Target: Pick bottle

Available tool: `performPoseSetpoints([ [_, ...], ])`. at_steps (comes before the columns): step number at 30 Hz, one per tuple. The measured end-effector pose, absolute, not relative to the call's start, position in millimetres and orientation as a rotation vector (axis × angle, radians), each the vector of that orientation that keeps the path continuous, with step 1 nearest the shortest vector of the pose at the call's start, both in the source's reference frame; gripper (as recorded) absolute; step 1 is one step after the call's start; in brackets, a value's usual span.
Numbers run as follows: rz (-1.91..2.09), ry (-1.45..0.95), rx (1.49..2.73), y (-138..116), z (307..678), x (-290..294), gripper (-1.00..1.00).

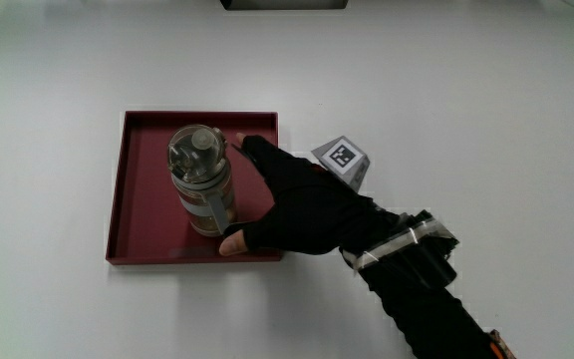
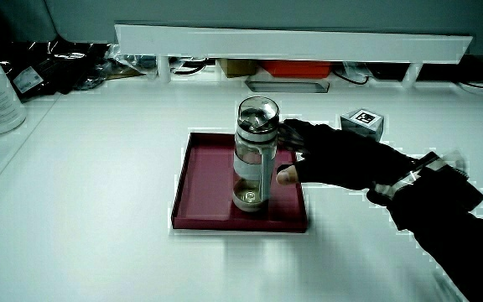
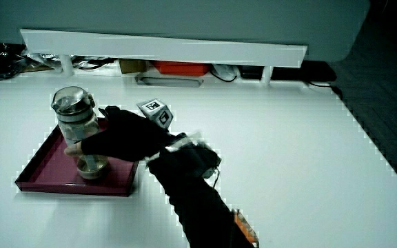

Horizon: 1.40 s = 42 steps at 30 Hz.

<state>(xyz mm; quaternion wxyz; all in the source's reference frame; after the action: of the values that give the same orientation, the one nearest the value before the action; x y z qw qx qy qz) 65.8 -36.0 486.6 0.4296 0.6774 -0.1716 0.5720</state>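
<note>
One white table (image 1: 486, 90) carries everything you are working with, and a low white partition (image 2: 292, 42) runs along its edge farthest from you. On the table lies a shallow dark red tray (image 1: 133, 204), square, with a low rim, flat on the surface. It holds a single thing: the bottle (image 1: 200, 179).

That bottle is a clear cylinder with a rounded, transparent lid and a pale band around its body, and it stands upright on its base. Its long axis runs vertically, lid pointing straight up, as both side views confirm (image 2: 254, 151) (image 3: 78, 131). It sits inside the tray, closer to the rim nearest you than to the rim farthest from you, with its base planted on the tray floor. A little dark material shows at its bottom in a side view; you cannot tell what it is.

Your hand (image 1: 302, 209) is beside the bottle, reaching over the tray's rim. Its fingers (image 1: 257, 150) curve around the bottle's farther side and the thumb (image 1: 235, 242) around the nearer side, wrapping the body in a grasp. The small patterned cube (image 1: 342, 158) rides on the back of the glove.
</note>
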Motion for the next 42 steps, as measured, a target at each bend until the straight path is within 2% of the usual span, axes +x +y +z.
performPoseSetpoints([
  [11,1.451,-0.400,1.677,-33.6,520.1,42.7,0.00],
  [23,1.539,-0.349,1.680,-31.1,528.2,43.7,0.00],
  [32,1.676,-0.273,1.715,-25.4,534.9,45.7,0.50],
  [41,1.719,-0.270,1.814,-20.0,535.6,47.5,1.00],
  [42,1.726,-0.273,1.821,-19.8,535.7,48.4,1.00],
])
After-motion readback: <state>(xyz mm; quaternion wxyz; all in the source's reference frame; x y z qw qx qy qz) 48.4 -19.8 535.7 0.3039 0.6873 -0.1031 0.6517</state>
